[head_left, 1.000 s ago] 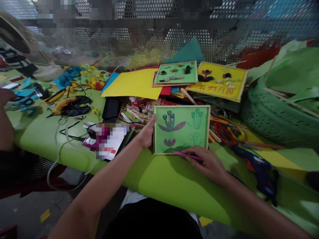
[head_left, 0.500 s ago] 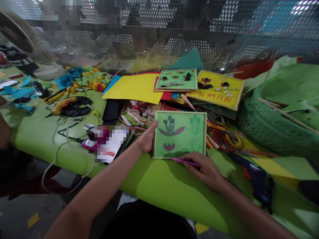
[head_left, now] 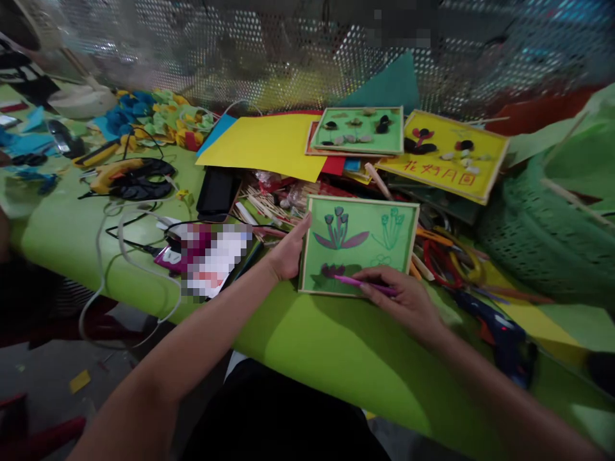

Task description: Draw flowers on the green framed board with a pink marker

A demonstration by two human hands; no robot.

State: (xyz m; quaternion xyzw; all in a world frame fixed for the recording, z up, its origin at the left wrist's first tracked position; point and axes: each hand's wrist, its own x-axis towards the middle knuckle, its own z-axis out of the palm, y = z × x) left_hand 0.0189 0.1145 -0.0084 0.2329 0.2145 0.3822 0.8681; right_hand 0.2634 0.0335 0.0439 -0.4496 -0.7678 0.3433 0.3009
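A green framed picture (head_left: 360, 246) with drawn flowers, some coloured purple, stands tilted at the table's front. My left hand (head_left: 291, 253) grips its left edge, the thumb along the frame and the other fingers hidden behind. Pinched in my right hand (head_left: 401, 291) is a pink-purple pen (head_left: 369, 283). The pen's tip is at the small purple flower in the lower left of the picture. My right hand covers part of the picture's lower right.
Behind the picture lie yellow paper (head_left: 264, 147), another green framed picture (head_left: 358, 131) and a yellow one (head_left: 446, 153). Scissors (head_left: 444, 259), a blue glue gun (head_left: 500, 333) and a green basket (head_left: 538, 224) are at the right. A black phone (head_left: 216, 192) and white cable (head_left: 100, 282) lie left.
My right hand has moved the pen up from the picture's bottom edge onto the small purple flower. My left hand keeps its grip on the frame. The view has shifted somewhat.
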